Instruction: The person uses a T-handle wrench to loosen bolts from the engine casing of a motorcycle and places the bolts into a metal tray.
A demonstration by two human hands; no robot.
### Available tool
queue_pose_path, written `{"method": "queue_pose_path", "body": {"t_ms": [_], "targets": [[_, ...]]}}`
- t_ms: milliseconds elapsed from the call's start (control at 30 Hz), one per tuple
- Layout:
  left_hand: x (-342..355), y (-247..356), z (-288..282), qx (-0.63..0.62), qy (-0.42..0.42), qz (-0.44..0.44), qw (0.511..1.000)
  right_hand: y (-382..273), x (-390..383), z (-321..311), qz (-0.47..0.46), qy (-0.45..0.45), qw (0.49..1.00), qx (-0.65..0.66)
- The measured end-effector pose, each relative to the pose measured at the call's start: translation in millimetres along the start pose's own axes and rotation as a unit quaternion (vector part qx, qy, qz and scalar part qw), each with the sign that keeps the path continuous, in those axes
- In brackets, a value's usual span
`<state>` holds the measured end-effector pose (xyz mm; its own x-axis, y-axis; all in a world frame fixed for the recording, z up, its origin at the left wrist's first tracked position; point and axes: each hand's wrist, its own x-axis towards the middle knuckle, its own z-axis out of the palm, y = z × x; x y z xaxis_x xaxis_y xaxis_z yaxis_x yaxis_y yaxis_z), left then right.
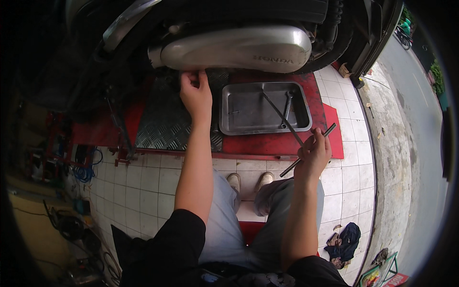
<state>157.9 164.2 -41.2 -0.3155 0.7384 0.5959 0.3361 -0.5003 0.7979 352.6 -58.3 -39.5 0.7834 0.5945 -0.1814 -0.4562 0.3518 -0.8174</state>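
Dark cloth point(350, 240) — crumpled on white tiles point(353, 196), blue coil point(84, 173), grey road point(425, 143)

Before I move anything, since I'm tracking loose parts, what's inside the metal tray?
The metal tray holds a wrench and a thin piece, too small to identify. The T-handle tool hides a narrow strip of tray floor.

The engine cover point(234, 50) is silver-grey, the T-shaped wrench point(294, 134) dark grey, the tray point(251, 119) steel grey, the bench point(267, 144) red with black smudges, its plate point(160, 124) dark with raised tread marks, the floor tiles point(149, 177) white, the jeans point(222, 210) faded blue, and the sleeves point(184, 237) black.
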Motion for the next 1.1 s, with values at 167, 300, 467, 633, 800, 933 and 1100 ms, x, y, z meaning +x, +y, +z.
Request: {"method": "queue_pose_path", "body": {"t_ms": [167,300,467,633,800,933,1100], "targets": [[-3.9,11.6,0.5,0.113,0.028,0.019,0.993,1.2,-0.3,-0.2,-0.001,-0.008,1.0,0.009],[-8.1,14.9,3.4,0.184,0.046,0.032,0.981,-1.2,-2.2,2.9,0.001,-0.006,1.0,0.001],[-10.1,16.3,3.8,0.188,0.055,0.045,0.98,-3.2,-4.0,4.6,0.004,-0.005,1.0,-0.004],[-10.3,16.9,1.8,0.172,0.034,0.038,0.984,-2.0,-0.4,1.9,0.005,-0.002,1.0,-0.001],[-8.2,6.7,2.6,0.157,0.044,0.073,0.984,-0.7,-2.5,1.0,0.006,-0.014,1.0,0.011],[-11.0,11.6,7.4,0.191,0.061,0.099,0.975,-0.3,-1.7,0.9,0.008,-0.011,1.0,0.012],[-13.5,13.4,9.6,0.24,0.006,0.056,0.969,-0.8,-2.9,1.0,0.007,-0.013,1.0,0.006]]}}
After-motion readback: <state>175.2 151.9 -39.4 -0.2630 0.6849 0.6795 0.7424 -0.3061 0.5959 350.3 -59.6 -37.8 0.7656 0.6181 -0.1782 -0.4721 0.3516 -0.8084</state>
